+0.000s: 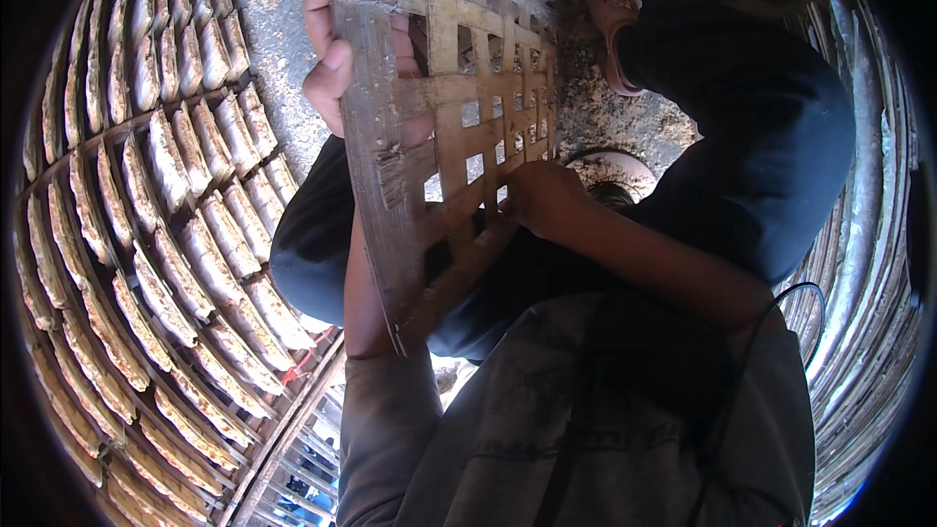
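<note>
Two hands on woven bamboo tray (459,127), left hand (337,59) grip closed round edge, right hand (542,197) pinching strips.

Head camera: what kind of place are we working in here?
Probably a rough outdoor drying yard or workshop: rows of pale flat pieces laid on slatted racks, bare concrete ground, and both hands on a woven bamboo lattice.

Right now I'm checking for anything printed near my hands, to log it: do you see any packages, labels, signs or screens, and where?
None in view.
Left hand grips the edge of a woven bamboo lattice, brown slats with square gaps.
Right hand touches its lower part.
Rack at left holds rows of pale flat pieces, unwrapped.
</note>
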A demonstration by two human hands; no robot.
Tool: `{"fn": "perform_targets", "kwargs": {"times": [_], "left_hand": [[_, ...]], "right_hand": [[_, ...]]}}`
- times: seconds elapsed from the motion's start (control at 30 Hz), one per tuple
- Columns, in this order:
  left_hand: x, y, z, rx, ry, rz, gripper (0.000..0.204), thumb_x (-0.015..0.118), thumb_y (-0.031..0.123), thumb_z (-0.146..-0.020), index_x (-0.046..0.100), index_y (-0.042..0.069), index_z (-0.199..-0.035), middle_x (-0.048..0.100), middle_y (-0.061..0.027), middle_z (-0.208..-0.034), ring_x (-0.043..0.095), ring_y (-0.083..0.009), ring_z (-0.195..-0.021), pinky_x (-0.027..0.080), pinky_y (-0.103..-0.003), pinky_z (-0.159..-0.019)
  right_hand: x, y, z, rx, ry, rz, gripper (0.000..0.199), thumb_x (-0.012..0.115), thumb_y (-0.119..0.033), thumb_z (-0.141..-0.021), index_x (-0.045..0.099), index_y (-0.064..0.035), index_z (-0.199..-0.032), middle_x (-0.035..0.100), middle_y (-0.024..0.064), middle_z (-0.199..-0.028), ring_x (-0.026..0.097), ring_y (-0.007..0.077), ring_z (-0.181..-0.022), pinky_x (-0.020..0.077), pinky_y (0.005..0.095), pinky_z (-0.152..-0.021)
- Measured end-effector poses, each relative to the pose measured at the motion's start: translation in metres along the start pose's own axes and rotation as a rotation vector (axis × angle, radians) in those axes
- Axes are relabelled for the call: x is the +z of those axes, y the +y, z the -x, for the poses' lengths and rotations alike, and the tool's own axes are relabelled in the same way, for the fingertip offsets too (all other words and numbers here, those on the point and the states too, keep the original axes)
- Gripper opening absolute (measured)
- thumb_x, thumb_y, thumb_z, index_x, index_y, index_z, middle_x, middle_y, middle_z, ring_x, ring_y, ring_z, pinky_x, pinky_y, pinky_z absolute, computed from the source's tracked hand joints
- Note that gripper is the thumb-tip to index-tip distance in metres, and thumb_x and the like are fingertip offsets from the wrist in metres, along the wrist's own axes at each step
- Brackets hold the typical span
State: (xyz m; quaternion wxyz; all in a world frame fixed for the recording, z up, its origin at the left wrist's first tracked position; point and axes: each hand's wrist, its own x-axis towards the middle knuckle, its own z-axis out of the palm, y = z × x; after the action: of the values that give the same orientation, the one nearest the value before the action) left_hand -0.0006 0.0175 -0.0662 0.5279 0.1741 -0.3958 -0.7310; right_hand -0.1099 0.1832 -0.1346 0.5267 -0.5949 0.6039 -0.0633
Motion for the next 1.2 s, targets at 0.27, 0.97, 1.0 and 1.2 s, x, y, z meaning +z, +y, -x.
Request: {"fn": "perform_targets", "kwargs": {"times": [0.27,0.97,1.0,1.2], "left_hand": [[-0.003,0.016,0.005,-0.009,0.108,-0.057,0.061,0.057,0.036,-0.084,0.037,0.006,-0.133,0.058,-0.0244,-0.120,0.059,-0.0326,-0.109,0.051,-0.047,-0.093],[-0.065,0.024,0.003,-0.053,-0.039,-0.062,0.057,0.048,0.043,-0.092,0.039,0.012,-0.139,0.052,-0.0296,-0.129,0.048,-0.0386,-0.124,0.033,-0.053,-0.110],[-0.069,0.023,0.002,-0.056,-0.056,-0.084,0.056,0.048,0.043,-0.092,0.040,0.012,-0.139,0.052,-0.0299,-0.129,0.048,-0.0389,-0.124,0.033,-0.053,-0.110],[-0.073,0.038,0.005,-0.037,-0.048,-0.162,0.058,0.050,0.043,-0.091,0.042,0.010,-0.138,0.051,-0.0304,-0.130,0.048,-0.0389,-0.124,0.034,-0.053,-0.109]], "right_hand": [[-0.053,0.025,-0.013,0.047,-0.134,0.514,0.015,0.065,-0.014,-0.082,0.075,-0.0076,-0.091,0.071,0.0149,-0.091,0.069,0.0338,-0.089,0.0552,0.0442,-0.077],[0.086,0.151,-0.074,0.128,-0.069,0.245,0.016,0.062,-0.022,-0.085,0.074,-0.0125,-0.088,0.071,0.0136,-0.089,0.068,0.0322,-0.087,0.0537,0.0441,-0.080],[0.086,0.149,-0.075,0.154,-0.066,0.222,0.016,0.063,-0.022,-0.084,0.074,-0.0128,-0.088,0.071,0.0132,-0.089,0.068,0.0317,-0.087,0.0537,0.0441,-0.080],[0.084,0.120,-0.072,0.066,0.031,0.212,0.019,0.062,-0.024,-0.083,0.073,-0.0090,-0.085,0.070,0.0140,-0.088,0.069,0.0318,-0.086,0.0547,0.0447,-0.077]]}}
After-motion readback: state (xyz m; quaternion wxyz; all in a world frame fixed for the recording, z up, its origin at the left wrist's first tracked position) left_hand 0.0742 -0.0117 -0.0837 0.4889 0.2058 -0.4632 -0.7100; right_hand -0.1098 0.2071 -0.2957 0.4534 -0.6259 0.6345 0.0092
